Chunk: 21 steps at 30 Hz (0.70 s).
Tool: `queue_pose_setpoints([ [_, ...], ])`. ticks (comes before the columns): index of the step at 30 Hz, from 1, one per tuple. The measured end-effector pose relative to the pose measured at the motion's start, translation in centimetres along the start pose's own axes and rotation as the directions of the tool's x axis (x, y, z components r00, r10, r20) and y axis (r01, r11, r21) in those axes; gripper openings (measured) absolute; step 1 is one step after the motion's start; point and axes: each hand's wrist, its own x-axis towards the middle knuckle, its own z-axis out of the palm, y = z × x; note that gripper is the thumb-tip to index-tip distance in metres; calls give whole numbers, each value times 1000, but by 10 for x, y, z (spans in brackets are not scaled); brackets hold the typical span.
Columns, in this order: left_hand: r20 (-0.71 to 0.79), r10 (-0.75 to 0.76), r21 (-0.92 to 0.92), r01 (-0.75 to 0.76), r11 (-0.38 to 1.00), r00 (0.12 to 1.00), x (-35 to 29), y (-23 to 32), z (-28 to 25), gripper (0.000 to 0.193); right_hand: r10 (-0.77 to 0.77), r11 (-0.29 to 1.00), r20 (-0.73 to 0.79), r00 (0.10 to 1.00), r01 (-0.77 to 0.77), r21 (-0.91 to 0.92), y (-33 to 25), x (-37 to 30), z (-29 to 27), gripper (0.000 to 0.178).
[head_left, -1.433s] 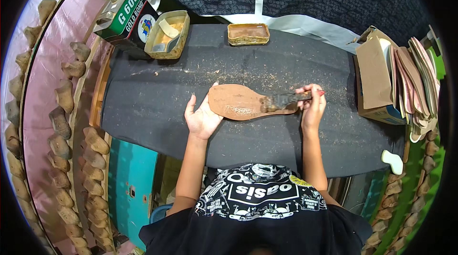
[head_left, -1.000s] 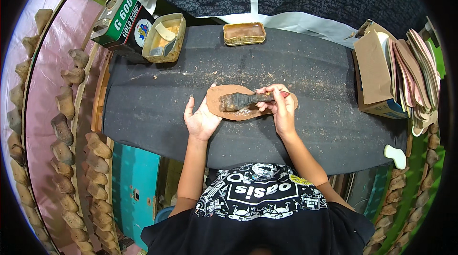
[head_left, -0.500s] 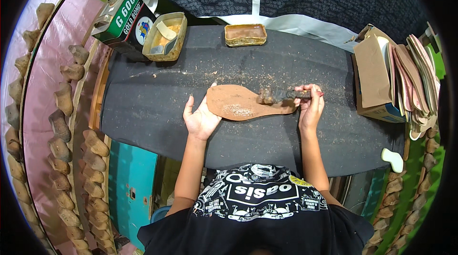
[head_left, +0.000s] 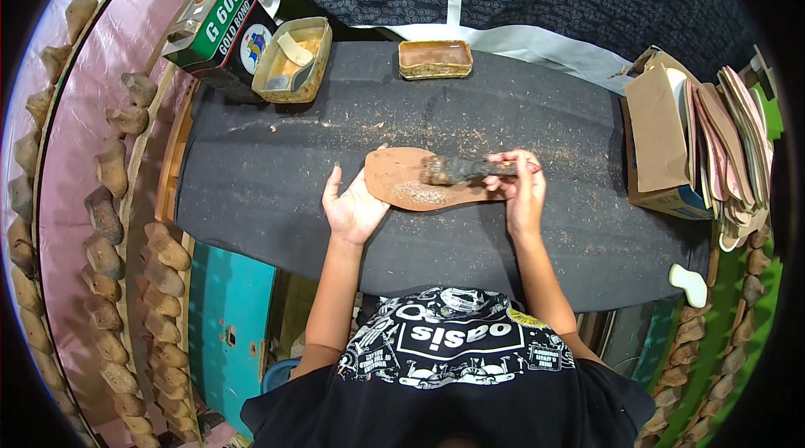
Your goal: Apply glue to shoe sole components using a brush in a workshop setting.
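Note:
A brown shoe sole (head_left: 390, 169) lies level above the table, with a pale speckled patch near its wide end. My left hand (head_left: 352, 209) holds it from below, palm up, with the thumb spread and the fingers hidden underneath. In my right hand (head_left: 523, 192) is a dark, crusted glue brush (head_left: 457, 169), gripped by its handle. The brush head is over the middle of the sole; whether it touches cannot be told. The sole's narrow end is partly hidden by my right hand.
Crumbs litter the dark table cloth (head_left: 277, 188). At the back stand a metal can (head_left: 222, 37), a tray with scrapers (head_left: 314, 83) and a small rectangular dish (head_left: 436, 70). On the right, a cardboard box (head_left: 658, 133) holds sole-shaped sheets. Shoe lasts (head_left: 105, 213) line racks at the sides.
My right hand has moved left with the brush, carrying its head from the sole's narrower part toward the wide end. My left hand and the sole stay nearly still.

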Motion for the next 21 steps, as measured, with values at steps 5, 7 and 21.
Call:
queue_pose_setpoints([
  [5, -4, -18, 12, 18, 1000, 1000, 0, 2, 1, 70, -81, 996, -165, 983, 75, -44, -17, 7, -36, 18],
  [7, -15, -12, 8, 12, 1000, 1000, 0, 3, -2, 70, -101, 995, -206, 973, 98, -27, -24, 9, -37, 18],
  [21, -20, -14, -20, 14, 1000, 1000, 0, 0, -4, 70, 6, 1000, 80, 997, -7, 7, 3, 10, 25, 19],
])
